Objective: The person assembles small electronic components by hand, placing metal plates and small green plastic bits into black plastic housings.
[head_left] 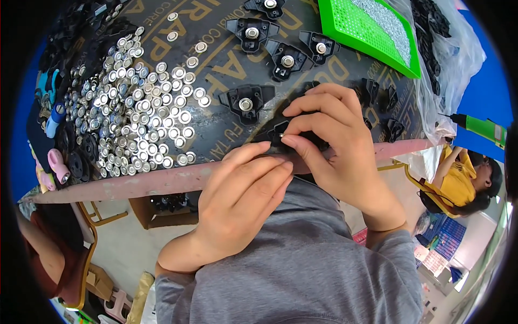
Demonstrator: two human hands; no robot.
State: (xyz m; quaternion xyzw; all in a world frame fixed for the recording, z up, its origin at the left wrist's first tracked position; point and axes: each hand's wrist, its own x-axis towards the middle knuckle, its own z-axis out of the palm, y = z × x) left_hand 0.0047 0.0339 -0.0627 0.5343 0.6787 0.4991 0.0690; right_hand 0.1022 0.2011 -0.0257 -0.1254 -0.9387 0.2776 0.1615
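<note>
On the table's near edge, a black plastic part (276, 131) sits between my two hands. My right hand (340, 140) arches over it, thumb and fingers closed on it, and a small shiny bit shows by the thumb tip. My left hand (243, 191) is bent at the near side, its fingers close together; one fingertip is against or very near the part, and what they hold, if anything, is hidden. Beyond lies a black plastic housing (247, 103) with a round metal cap in its middle. Several like it, such as this capped housing (251, 33), are spread farther back.
Loose round metal caps (145, 102) cover the table's left. A green perforated tray (367, 35) of small metal pieces stands far right, beside clear plastic bags (458, 54). A green-handled screwdriver (480, 128) is at right. Other people sit left and right.
</note>
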